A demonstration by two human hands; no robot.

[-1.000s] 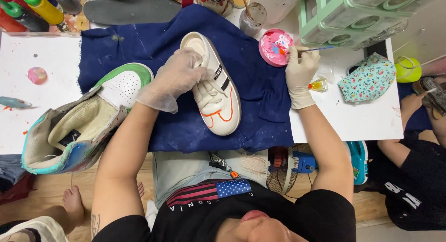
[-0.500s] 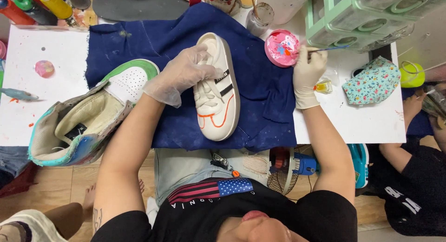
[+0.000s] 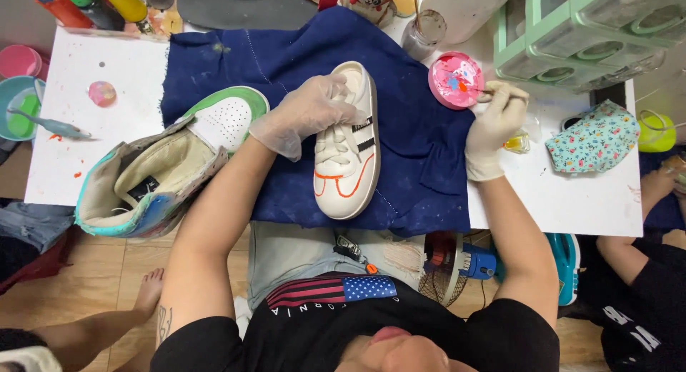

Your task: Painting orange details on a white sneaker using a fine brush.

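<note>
My left hand [image 3: 307, 115], in a clear glove, is clasped over the heel and collar of a white sneaker [image 3: 350, 168] with black stripes and an orange painted outline. The sneaker lies toe toward me on a dark blue cloth [image 3: 421, 157]. My right hand [image 3: 493, 122], also gloved, grips a thin paintbrush [image 3: 480, 91]. Its tip reaches into a round pink paint dish [image 3: 450, 75] at the cloth's far right edge.
A worn high-top sneaker [image 3: 164, 172] with a green toe lies left of the white one. Paint bottles [image 3: 93, 4], a grey insole [image 3: 243, 9], a jar [image 3: 421, 32] and mint drawers [image 3: 593, 29] line the back. A floral mask [image 3: 593, 136] lies right. Another person [image 3: 643, 286] sits at the right.
Both hands keep their holds. The brush stays at the pink dish, its tip now a little further in. The whole scene shifts slightly in view.
</note>
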